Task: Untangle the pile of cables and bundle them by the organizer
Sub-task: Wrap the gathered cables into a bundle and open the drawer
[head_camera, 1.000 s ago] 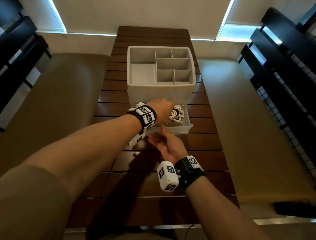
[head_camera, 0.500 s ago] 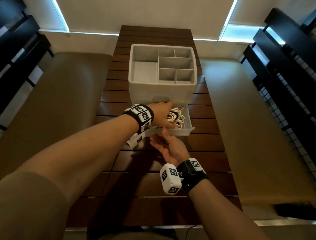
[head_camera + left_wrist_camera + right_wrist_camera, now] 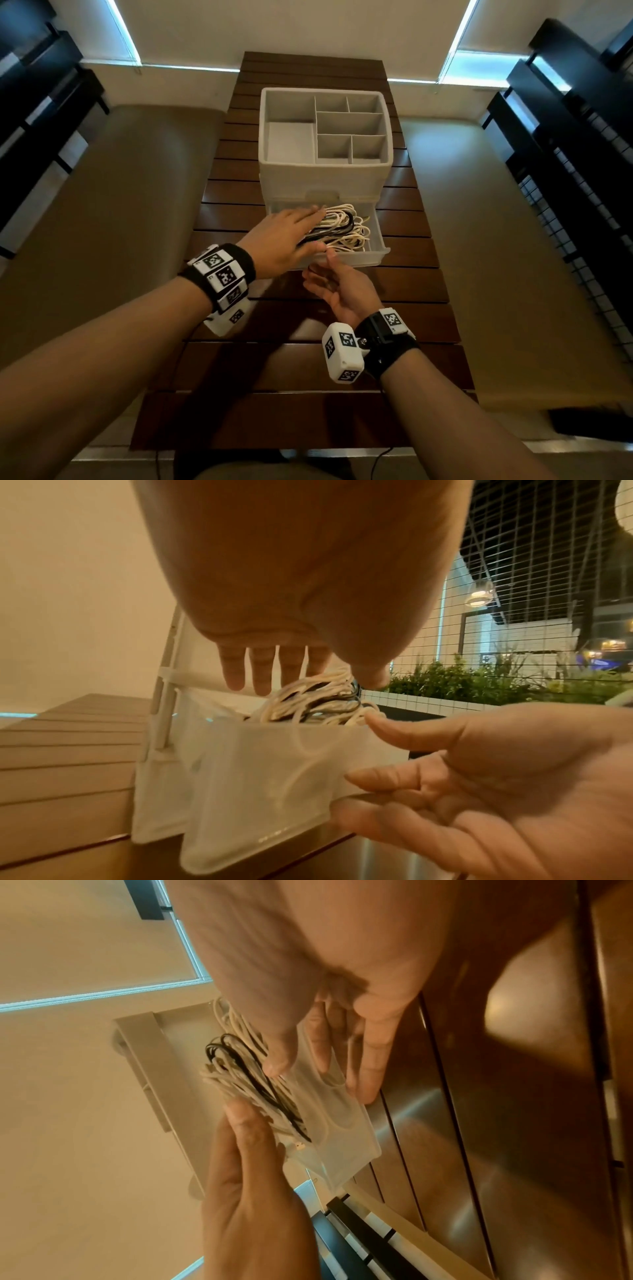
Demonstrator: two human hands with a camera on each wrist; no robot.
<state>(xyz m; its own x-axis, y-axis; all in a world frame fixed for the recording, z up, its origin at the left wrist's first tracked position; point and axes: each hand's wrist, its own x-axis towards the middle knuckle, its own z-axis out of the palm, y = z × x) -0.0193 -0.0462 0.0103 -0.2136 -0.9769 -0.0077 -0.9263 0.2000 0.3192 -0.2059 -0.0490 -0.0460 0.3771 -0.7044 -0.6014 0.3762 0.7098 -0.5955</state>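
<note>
Cables (image 3: 342, 228), cream with a few black strands, lie heaped in the pulled-out translucent drawer (image 3: 376, 240) at the base of the white organizer (image 3: 322, 171). Over them reaches the left hand (image 3: 284, 236), its fingers (image 3: 262, 669) straight and slightly spread, tips at or just above the top of the heap and curled round nothing. Just below and in front of those fingers, the right hand (image 3: 339, 291) waits palm-up at the drawer's front wall, fingers loosely extended, index tip at the rim, holding nothing.

Judged from this, lifting the heap is the risky part: loops are interlaced and some sag against the drawer wall, so a quick pull could tighten knots, snag a plug on the rim, or drag the light drawer out of its slot. The organizer's body overhangs the back of the drawer, beyond the left fingertips, limiting room to lift straight up.

Above that, empty-looking compartments top the organizer. All of it stands on a dark slatted wooden table (image 3: 308, 377), with padded benches either side.
</note>
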